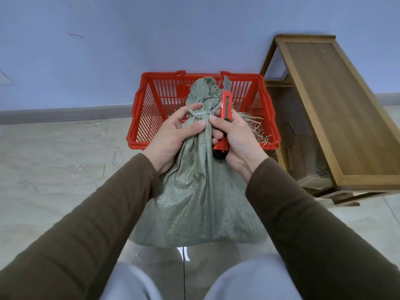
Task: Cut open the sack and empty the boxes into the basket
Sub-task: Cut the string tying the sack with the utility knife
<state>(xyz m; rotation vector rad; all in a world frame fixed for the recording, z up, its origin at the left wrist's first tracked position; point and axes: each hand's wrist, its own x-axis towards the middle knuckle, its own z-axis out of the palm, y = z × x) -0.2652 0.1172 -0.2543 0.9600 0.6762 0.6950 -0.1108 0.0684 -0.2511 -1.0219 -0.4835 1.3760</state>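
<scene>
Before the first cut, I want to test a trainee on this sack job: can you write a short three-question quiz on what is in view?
1. True or false: the sack is already cut open.
2. Which of the hands holds the red knife: the left hand or the right hand?
3. What closes the neck of the sack? A) white tie B) tape C) a clip

Key: 1 false, the neck is tied shut. 2 right hand, blade out and pointing up, in front of the red basket. 3 A.
</scene>
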